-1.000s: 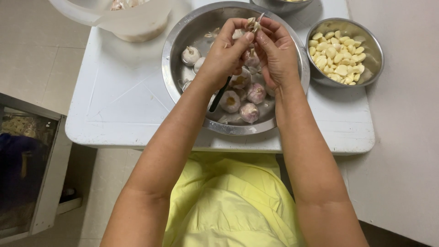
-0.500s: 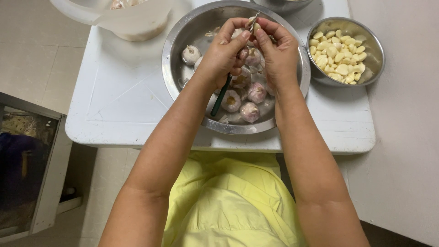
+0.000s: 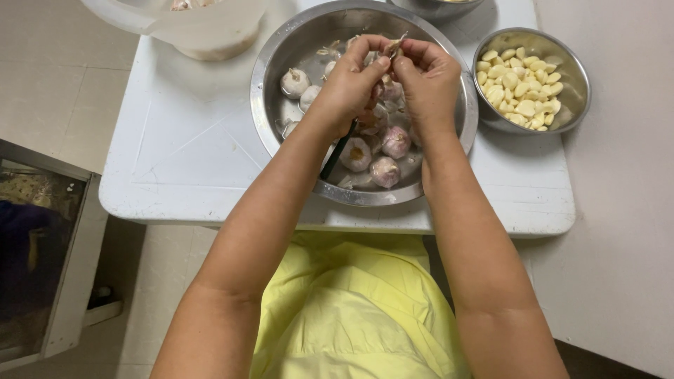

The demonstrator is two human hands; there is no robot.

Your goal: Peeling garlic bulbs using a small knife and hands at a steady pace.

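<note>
Both hands, left hand point(image 3: 349, 84) and right hand point(image 3: 428, 81), pinch a papery garlic piece point(image 3: 392, 48), probably one clove, over the shiny steel bowl point(image 3: 265, 77) of knobbly bulbs point(image 3: 385, 170).

A small white table point(image 3: 182, 154) with rounded corners is carrying everything, standing on a pale tiled floor point(image 3: 49, 77). A large steel bowl point(image 3: 270, 105) is sitting near the middle, reaching almost to the near edge (whole garlic bulbs are lying inside it). A smaller steel bowl point(image 3: 577, 91) of peeled cloves is resting toward the far right corner. A translucent plastic container point(image 3: 210, 35) is sitting at the far edge on the left, and another steel bowl point(image 3: 435, 7) is just showing at the far edge
</note>
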